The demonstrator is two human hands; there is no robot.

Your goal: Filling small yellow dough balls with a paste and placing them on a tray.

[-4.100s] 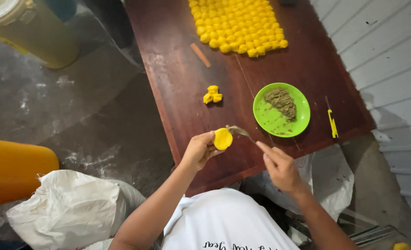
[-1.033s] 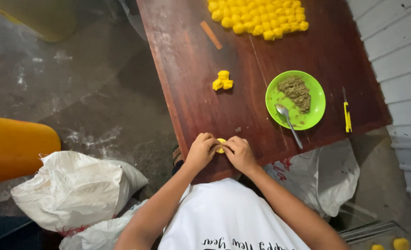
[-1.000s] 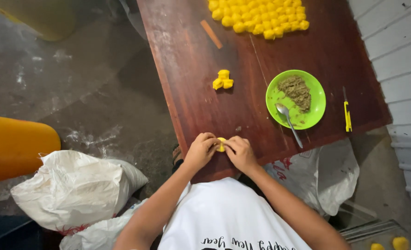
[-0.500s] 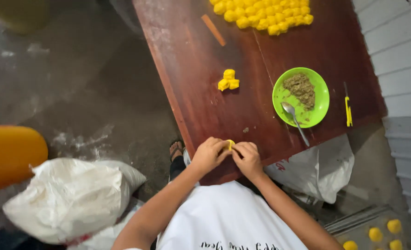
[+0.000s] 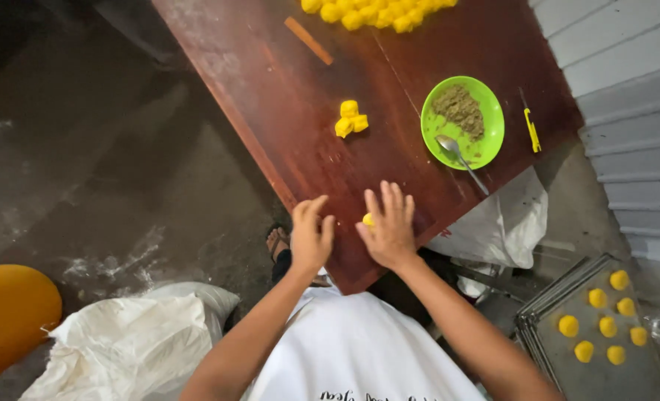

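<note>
Only a sliver of the yellow dough piece (image 5: 368, 219) shows, peeking out at the thumb side of the right hand (image 5: 389, 226), which lies flat over it with fingers spread wide and straight; how much of the piece sits beneath the palm cannot be made out. The left hand (image 5: 311, 236) is just beside it, fingers loosely opened and holding nothing, apart from the dough. Both hands are over the near corner of the dark wooden surface (image 5: 285, 141), close to its edge, beyond which the grey floor (image 5: 107, 163) drops away. The row of yellow balls (image 5: 378, 10) at the far end is cut off by the top of the frame, so their number cannot be told. Between them and the hands the wood lies mostly bare: one small cluster of yellow lumps (image 5: 350, 119), about three pressed together, one thin wooden stick (image 5: 308, 40), one green plate (image 5: 463, 122) bearing a heap of brownish filling (image 5: 460, 110) and one spoon (image 5: 460, 160) whose handle runs out over the rim, and one small yellow tool (image 5: 532, 131) near the right edge. Lower right, off the surface, a metal tray (image 5: 560, 349) carries seven yellow balls, partly blurred. A white sack (image 5: 129, 345) and an orange container (image 5: 7, 315), cropped at the left, sit on the floor
</note>
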